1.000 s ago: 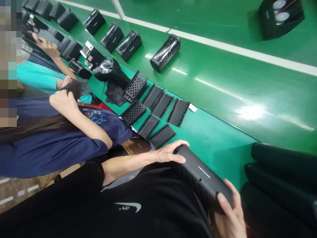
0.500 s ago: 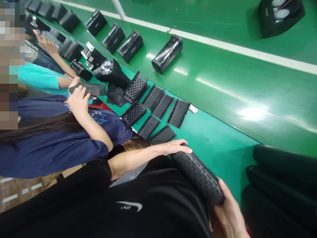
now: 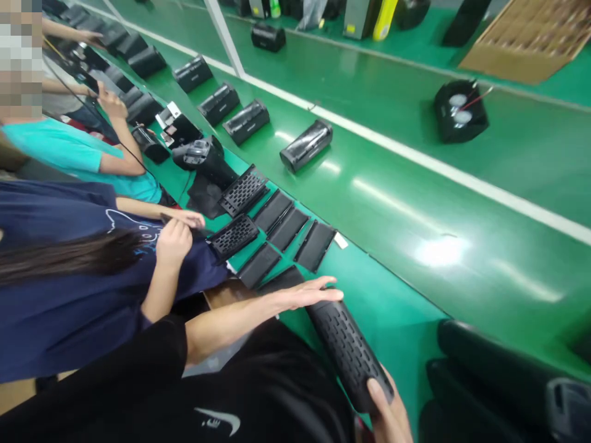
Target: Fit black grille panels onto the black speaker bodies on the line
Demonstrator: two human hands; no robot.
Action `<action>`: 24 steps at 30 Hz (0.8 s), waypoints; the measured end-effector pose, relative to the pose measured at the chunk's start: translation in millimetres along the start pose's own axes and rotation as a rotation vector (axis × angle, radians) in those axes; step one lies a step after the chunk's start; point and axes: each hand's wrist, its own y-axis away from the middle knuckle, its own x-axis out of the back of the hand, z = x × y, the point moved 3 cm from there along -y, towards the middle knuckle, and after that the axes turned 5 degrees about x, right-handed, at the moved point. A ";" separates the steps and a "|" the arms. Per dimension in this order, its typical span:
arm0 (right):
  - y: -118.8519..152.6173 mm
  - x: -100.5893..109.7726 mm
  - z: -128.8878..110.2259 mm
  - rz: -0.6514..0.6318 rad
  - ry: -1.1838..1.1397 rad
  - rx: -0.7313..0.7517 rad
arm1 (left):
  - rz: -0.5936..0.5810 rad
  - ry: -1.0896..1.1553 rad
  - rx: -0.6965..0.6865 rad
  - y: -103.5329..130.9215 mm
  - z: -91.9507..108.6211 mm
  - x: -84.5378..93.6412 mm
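Evidently, the right hand (image 3: 390,409) is clasping the near end of the slotted black housing (image 3: 344,344), while the left hand (image 3: 311,296) is lying straight-fingered over its far end, probably steadying its length; whether the left is gripping, I cannot tell. Left of the housing, dark panels (image 3: 315,245) are lying side by side on the green tabletop (image 3: 364,280), perhaps for easy reach. Beyond the housing, a glossy green surface (image 3: 462,203) is carrying spaced-out speakers (image 3: 307,146).
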 end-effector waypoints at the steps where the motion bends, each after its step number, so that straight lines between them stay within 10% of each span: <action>1: -12.3 -6.1 -11.3 0.028 -0.052 0.020 | 0.053 0.115 -0.033 -3.0 3.7 4.7; 6: -115.6 -39.4 -110.1 0.138 -0.262 0.187 | 0.442 0.342 -0.250 -15.0 0.4 30.1; 13: -221.0 -40.3 -229.7 0.286 -0.270 0.183 | 0.631 0.374 -0.253 3.2 -37.4 59.9; 18: -172.0 -61.5 -184.8 0.327 0.071 0.237 | 0.648 0.448 -0.234 1.7 -47.9 64.8; 24: -141.5 -193.3 -78.3 0.048 0.500 0.321 | 0.642 0.466 -0.252 -3.4 -30.1 62.4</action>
